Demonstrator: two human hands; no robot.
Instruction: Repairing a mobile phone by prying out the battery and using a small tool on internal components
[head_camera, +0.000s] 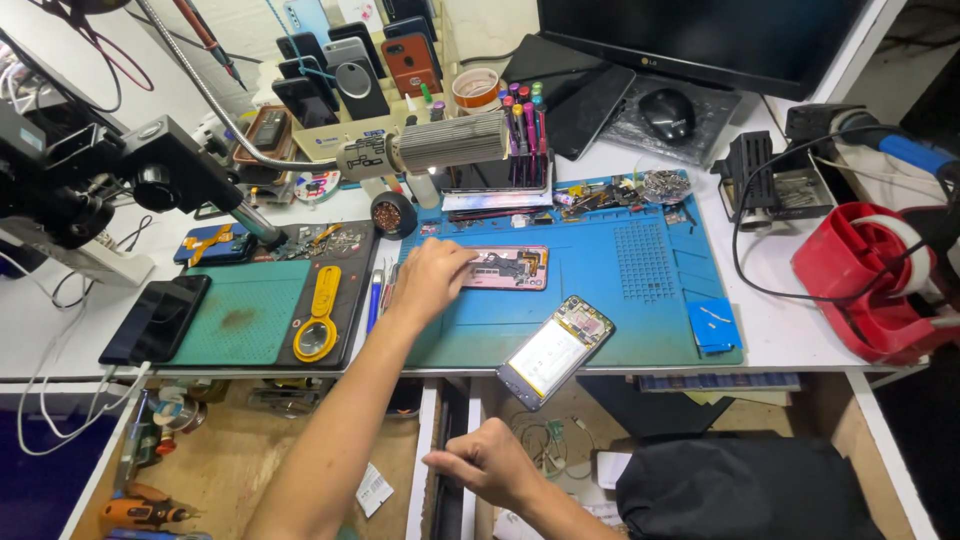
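Observation:
My left hand rests on the blue work mat, its fingertips touching the left end of an opened pink phone with its insides showing. My right hand hovers lower down over the open drawer, fingers curled, thumb and forefinger pinched; whether something small is between them I cannot tell. A second opened phone lies tilted at the mat's front edge, partly overhanging it.
A green mat with a yellow tool lies at the left, a dark phone beside it. A microscope arm stands at the left. Phones, screwdrivers, a monitor and mouse sit at the back. A red holder is at the right.

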